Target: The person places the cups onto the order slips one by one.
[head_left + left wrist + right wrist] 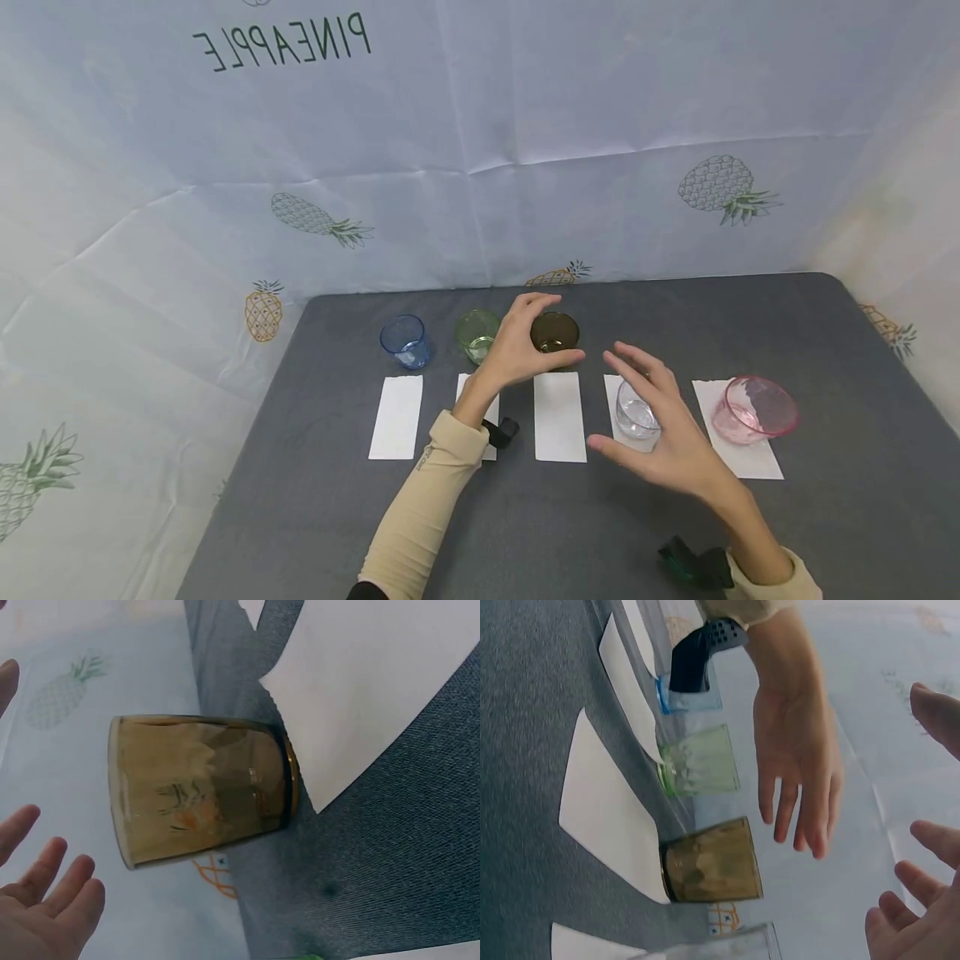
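Brown glass (557,332) is standing at the middle paper's (560,421) far end; left hand (519,346) and right hand (672,442) are hovering unclenched, holding nothing. I'm thinking a gentle, level grip suits its sides best.

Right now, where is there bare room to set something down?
Bare table lies behind and right of the pink cup, also left of the leftmost paper; it's crowded around the green cup, brown cup and left hand.
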{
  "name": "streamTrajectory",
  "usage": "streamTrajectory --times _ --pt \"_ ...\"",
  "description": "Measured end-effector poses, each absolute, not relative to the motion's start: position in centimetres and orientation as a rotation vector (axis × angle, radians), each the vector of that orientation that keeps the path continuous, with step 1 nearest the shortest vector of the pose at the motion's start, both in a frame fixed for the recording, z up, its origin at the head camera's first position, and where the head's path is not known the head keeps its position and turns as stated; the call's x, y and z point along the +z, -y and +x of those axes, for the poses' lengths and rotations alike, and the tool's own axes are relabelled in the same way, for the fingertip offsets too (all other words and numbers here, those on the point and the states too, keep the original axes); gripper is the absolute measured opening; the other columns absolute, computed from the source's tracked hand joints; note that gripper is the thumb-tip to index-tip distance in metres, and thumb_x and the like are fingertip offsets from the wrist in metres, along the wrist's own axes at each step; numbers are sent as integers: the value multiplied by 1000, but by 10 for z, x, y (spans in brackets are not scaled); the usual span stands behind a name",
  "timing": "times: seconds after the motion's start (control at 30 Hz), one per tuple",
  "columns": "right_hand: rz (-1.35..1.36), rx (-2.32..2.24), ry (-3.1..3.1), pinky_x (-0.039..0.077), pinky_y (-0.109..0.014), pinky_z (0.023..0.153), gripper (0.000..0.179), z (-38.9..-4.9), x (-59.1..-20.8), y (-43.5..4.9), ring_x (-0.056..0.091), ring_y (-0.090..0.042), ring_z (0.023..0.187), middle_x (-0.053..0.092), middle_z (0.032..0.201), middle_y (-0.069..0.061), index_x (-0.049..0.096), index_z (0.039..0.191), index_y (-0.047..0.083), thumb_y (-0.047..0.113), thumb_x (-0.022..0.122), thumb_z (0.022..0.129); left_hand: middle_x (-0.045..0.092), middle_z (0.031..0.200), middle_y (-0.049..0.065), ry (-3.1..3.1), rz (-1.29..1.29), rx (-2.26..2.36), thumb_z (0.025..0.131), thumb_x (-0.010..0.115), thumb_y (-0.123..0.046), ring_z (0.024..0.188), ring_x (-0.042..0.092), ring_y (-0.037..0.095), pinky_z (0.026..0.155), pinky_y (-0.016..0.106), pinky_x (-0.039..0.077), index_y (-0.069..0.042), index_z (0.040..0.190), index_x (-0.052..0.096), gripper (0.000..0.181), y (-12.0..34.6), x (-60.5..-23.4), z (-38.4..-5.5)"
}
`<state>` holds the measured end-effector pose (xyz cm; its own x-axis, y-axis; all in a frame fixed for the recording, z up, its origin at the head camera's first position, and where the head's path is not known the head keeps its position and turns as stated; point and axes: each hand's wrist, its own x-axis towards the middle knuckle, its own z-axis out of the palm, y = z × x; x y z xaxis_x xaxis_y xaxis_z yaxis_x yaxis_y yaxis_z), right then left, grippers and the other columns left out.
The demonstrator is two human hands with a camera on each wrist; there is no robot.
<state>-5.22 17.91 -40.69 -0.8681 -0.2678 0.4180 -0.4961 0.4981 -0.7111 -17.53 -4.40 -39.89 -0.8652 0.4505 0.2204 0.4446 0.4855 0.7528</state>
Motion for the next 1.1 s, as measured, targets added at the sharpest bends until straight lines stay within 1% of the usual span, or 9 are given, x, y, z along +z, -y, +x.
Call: streamTrajectory --times 0.03,0.17,0.3,0.37,0.43,0.53,0.6,0.97,1.1 --pt "662 1305 2491 30 -25 112 103 -52 -407 -176 26 -10 150 34 163 -6 44 156 18 14 94 67 42 155 13 -2696 806 1367 80 88 -32 143 44 32 116 53 42 -12 151 49 84 44 -400 -176" --pt "712 1330 2481 22 -7 115 100 -53 -412 -165 29 -12 149 34 163 -7 44 156 16 15 93 69 40 156 14 -2688 785 1358 80 88 -32 144 43 33 117 54 41 -11 152 47 85 45 -404 -178" --pt "750 1339 2485 20 -7 117 97 -54 -421 -154 29 -12 151 34 162 -11 42 157 12 17 91 74 40 157 15 -2702 763 1334 81 87 -32 145 42 34 117 55 41 -9 152 47 85 44 -407 -180" --pt "751 1322 2506 26 -15 119 94 -54 -427 -149 31 -16 151 35 162 -12 41 157 10 19 89 77 40 157 16 -2709 747 1323 81 87 -32 145 42 35 117 55 41 -9 152 47 85 43 -409 -180" --pt "744 1299 2534 34 -30 119 93 -53 -433 -145 33 -23 150 35 162 -13 39 158 12 22 87 79 40 158 15 -2713 722 1318 81 87 -33 146 41 34 117 55 41 -10 153 46 86 43 -409 -180" --pt "720 1290 2580 41 -54 111 92 -51 -442 -141 36 -34 147 34 161 -17 36 160 15 26 84 83 39 158 14 -2716 690 1307 81 87 -35 147 41 33 118 54 40 -11 153 46 87 42 -411 -180" --pt "694 1292 2602 42 -64 107 90 -51 -448 -138 36 -39 146 33 160 -20 35 160 16 26 83 84 39 158 13 -2716 674 1299 81 87 -36 147 40 33 118 55 40 -12 153 46 87 41 -412 -180" --pt "594 1161 2654 43 -68 106 78 -45 -472 -127 39 -49 144 35 159 -29 44 153 2 26 81 87 40 157 16 -2712 636 1278 80 87 -35 146 42 35 117 54 42 -11 153 46 87 42 -418 -180" --pt "567 1165 2681 42 -69 107 78 -45 -478 -127 37 -51 145 33 160 -31 44 153 2 26 80 88 41 157 16 -2716 630 1271 80 87 -35 145 43 36 116 53 43 -11 153 46 87 42 -420 -181"
